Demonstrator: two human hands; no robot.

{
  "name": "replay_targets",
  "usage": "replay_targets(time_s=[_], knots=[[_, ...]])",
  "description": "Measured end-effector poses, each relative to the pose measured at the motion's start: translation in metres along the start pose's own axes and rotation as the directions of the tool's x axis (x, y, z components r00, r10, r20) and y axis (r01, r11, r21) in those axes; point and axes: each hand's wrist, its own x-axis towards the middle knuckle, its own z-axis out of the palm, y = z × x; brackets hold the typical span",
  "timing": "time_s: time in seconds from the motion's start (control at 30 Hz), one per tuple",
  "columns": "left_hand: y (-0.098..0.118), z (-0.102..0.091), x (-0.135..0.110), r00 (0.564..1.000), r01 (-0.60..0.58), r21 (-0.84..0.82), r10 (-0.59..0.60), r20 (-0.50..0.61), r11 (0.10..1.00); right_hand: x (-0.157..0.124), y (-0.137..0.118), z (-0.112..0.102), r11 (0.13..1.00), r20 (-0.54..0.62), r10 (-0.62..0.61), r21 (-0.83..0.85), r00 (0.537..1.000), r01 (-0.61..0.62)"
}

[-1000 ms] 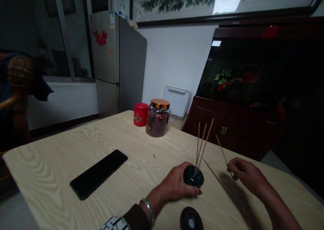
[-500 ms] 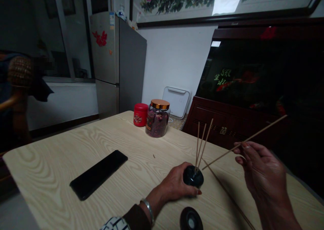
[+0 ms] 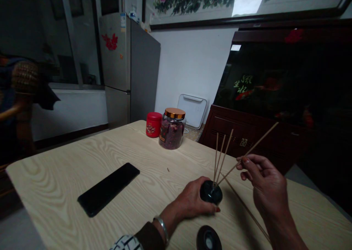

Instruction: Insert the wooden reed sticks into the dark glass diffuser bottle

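My left hand [image 3: 194, 198] is wrapped round a small, dark, glossy round pot [image 3: 211, 193] on the table. Three thin tan sticks [image 3: 220, 158] stand in the pot's top, leaning slightly apart. Between the thumb and fingers of my right hand [image 3: 265, 180] is another thin stick [image 3: 260, 142]. It slants down to the left, and its lower end is at the pot's top; whether it has entered an opening I cannot tell. More thin sticks [image 3: 244, 205] lie on the table below my right hand. A dark round lid-like piece [image 3: 209, 239] rests in front of the pot.
A black phone [image 3: 109, 189] lies on the wooden table [image 3: 55, 176] at left. Toward the back stand a red canister [image 3: 153, 125] and a glass jar [image 3: 172, 131] with a copper-coloured lid. Beyond are a fridge [image 3: 143, 66] and a dark fish tank [image 3: 264, 74].
My right hand has moved left with its stick, bringing the lower end from beside the pot onto its top. My left hand has kept its hold on the pot.
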Motion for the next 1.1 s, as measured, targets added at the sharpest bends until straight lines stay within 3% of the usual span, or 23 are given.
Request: replay_targets(time_s=[0.43,0.67,0.9,1.1], knots=[[0.006,-0.002,-0.002,1.0,-0.019,0.022,0.019,-0.005,1.0,-0.007,0.016,0.012,0.99,0.263,0.101,-0.127,0.96,-0.069],[0.002,-0.001,-0.001,1.0,-0.026,0.023,0.027,-0.015,0.999,-0.006,0.023,0.012,0.981,0.326,0.149,-0.168,0.934,-0.098],[0.004,-0.002,-0.001,0.999,-0.044,0.016,0.044,-0.001,0.999,-0.007,0.017,0.013,0.986,0.299,0.103,-0.156,0.949,-0.058],[0.004,-0.001,-0.001,1.0,-0.021,-0.003,0.021,0.003,1.0,-0.006,0.005,0.009,0.993,0.166,0.019,-0.122,0.986,0.001]])
